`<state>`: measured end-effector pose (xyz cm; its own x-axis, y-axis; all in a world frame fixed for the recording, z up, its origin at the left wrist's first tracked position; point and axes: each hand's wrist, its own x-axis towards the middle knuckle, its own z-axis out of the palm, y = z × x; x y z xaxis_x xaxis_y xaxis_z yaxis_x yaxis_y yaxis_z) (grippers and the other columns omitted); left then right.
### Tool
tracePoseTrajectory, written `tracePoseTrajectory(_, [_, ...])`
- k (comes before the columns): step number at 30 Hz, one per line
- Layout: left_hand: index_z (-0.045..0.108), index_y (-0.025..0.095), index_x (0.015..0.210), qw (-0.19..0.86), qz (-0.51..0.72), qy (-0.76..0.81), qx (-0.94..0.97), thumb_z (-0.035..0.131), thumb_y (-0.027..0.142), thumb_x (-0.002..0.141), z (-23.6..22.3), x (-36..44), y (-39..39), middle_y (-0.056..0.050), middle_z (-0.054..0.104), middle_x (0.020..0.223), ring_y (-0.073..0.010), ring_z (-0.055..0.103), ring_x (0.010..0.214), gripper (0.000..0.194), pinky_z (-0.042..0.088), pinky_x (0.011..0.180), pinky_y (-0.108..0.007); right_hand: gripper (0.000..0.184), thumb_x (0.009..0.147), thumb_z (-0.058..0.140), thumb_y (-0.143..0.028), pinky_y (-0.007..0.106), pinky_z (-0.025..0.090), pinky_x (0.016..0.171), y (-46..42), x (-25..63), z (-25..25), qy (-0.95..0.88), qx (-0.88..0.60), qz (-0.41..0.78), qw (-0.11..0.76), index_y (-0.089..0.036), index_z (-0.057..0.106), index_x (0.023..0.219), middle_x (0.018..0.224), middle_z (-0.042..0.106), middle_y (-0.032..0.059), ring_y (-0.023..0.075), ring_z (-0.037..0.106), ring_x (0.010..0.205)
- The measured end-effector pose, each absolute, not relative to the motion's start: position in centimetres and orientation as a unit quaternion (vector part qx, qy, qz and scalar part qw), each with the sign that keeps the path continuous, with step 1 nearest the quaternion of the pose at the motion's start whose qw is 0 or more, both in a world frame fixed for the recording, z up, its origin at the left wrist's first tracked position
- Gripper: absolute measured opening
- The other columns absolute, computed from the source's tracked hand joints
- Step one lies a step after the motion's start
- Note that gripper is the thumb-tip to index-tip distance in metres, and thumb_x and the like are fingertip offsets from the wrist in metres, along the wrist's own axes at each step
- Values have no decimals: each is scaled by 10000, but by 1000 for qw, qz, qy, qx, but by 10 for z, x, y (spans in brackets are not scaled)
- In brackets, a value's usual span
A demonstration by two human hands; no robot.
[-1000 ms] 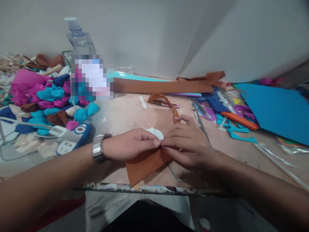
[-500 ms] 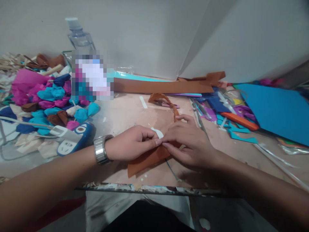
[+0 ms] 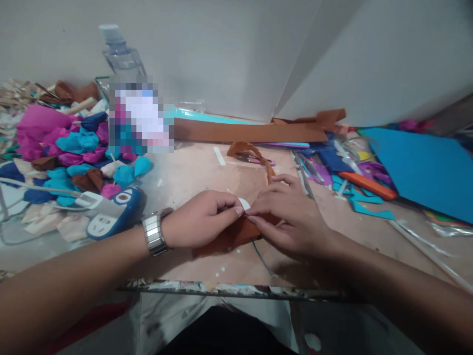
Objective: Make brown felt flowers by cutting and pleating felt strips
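My left hand (image 3: 201, 219) and my right hand (image 3: 290, 217) meet at the middle of a pinkish work board (image 3: 192, 172). Both pinch a piece of brown crepe paper (image 3: 231, 236) that is folded up around a small white wad (image 3: 244, 202), which just peeks out between the fingertips. The fingers of both hands are closed on the paper. A metal watch (image 3: 153, 231) sits on my left wrist.
A heap of pink, blue and brown paper balls (image 3: 70, 148) lies at the left, with a blue-and-white power strip (image 3: 111, 214) in front. A plastic bottle (image 3: 123, 64) stands at the back. Long brown strips (image 3: 254, 132), scissors (image 3: 306, 170), blue sheets (image 3: 424, 167) and scraps crowd the right.
The brown paper, spread flat toward me a second ago, has been rolled up and gathered under my fingers. The white wad is more covered. Both hands stayed nearly in place.
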<state>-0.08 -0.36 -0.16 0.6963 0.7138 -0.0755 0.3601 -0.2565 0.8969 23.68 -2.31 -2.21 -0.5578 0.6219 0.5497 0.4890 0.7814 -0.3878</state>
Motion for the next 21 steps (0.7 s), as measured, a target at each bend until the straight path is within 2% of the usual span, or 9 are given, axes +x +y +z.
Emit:
tracePoseTrajectory(7, [707,157,892,521,164,333,769,617,239,966,-2,1,-4,23,678,798,-111,574,739,142,443,697,-228,74,966,683,-191,478,358,1095,-24,237,-20,-878,-315,90,348,-241,734,948,834,761,-9,175,700,837])
tracePoseTrajectory(13, [687,140,840,563,155,344,735,578,356,1017,-4,0,-4,23,620,717,-101,528,668,300,415,626,-218,97,980,665,-165,474,356,1082,-24,236,-19,-890,-289,69,344,-239,724,960,843,759,-13,167,699,832])
tracePoseTrajectory(18, [680,138,822,554,160,352,737,582,336,1012,-6,0,-4,34,577,694,-90,481,648,291,377,595,-207,72,953,707,-174,480,358,1081,-23,236,-19,-887,-302,74,341,-241,726,975,867,774,-8,180,704,851])
tracePoseTrajectory(21, [642,141,779,539,170,358,743,576,319,1010,-5,0,-5,40,558,684,-88,467,645,298,373,601,-216,128,931,733,-198,487,377,1076,-23,236,-20,-879,-318,93,343,-242,718,1050,923,791,6,206,701,913])
